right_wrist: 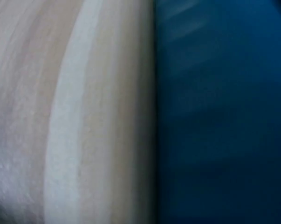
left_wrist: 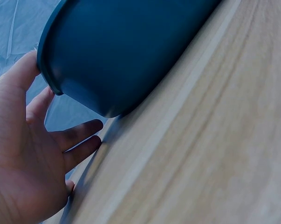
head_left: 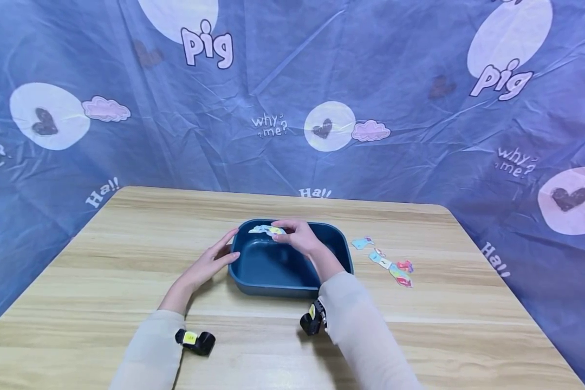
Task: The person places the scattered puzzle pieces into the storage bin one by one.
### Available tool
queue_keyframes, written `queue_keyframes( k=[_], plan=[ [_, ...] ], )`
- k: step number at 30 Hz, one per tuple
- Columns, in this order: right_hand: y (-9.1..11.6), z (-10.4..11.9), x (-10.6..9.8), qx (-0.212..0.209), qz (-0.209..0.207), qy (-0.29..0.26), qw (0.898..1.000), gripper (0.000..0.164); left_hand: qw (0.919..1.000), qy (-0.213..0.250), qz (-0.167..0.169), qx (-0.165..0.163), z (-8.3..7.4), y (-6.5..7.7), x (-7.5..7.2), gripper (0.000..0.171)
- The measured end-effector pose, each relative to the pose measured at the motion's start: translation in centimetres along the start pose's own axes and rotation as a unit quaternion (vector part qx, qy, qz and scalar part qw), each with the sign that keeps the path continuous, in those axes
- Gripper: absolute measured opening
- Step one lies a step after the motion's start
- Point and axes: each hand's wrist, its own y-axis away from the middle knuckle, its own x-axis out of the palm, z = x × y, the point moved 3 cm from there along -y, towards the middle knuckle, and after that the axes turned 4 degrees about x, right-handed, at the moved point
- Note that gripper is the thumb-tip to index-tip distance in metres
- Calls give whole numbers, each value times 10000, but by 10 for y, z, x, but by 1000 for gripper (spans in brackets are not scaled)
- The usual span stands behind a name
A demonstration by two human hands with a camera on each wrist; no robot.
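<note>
A dark blue rectangular tub (head_left: 283, 287) stands on the table, also filling much of the right wrist view. My left hand (head_left: 212, 265) touches its left rim with thumb and index finger. In the left wrist view the other fingers of that hand (left_wrist: 33, 140) stretch out beside the tub (left_wrist: 107, 51), apart from it. Over the tub's far left part, my right hand (head_left: 299, 238) pinches a flat, pale blue and yellow cutout (head_left: 265, 230); whether it is one piece or several I cannot tell. The right hand's fingers do not show in the right wrist view.
Right of the tub lie several small colourful cutouts, among them a light blue one (head_left: 362, 243) and a green and red one (head_left: 401, 275). The wooden table (head_left: 468, 325) ends at a blue printed curtain (head_left: 283, 162). Black wrist cameras sit on both sleeves.
</note>
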Motion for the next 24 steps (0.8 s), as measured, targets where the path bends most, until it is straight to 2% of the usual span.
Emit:
queue_keyframes(
  k=[2,8,11,14,19,24],
  plan=[
    [-1,-3,1,4,-44,35,10000,30,10000,-28,5,11,3,-1,0,60],
    [-2,-8,3,92,-82,72,9999,29,9999,-156,-57,-32,24,-9,-2,60],
    [1,-8,3,207,-40,76,9997,29,9999,-162,-51,18,28,-10,-2,59],
    [7,-1,4,198,15,153,9997,28,9999,-97,-37,44,25,-9,-2,59],
    [17,10,9,188,65,314,9993,30,9999,-81,24,115,5,-2,0,60],
    [12,4,11,256,109,298,9992,31,9999,-145,5,54,-4,2,0,59]
  ],
)
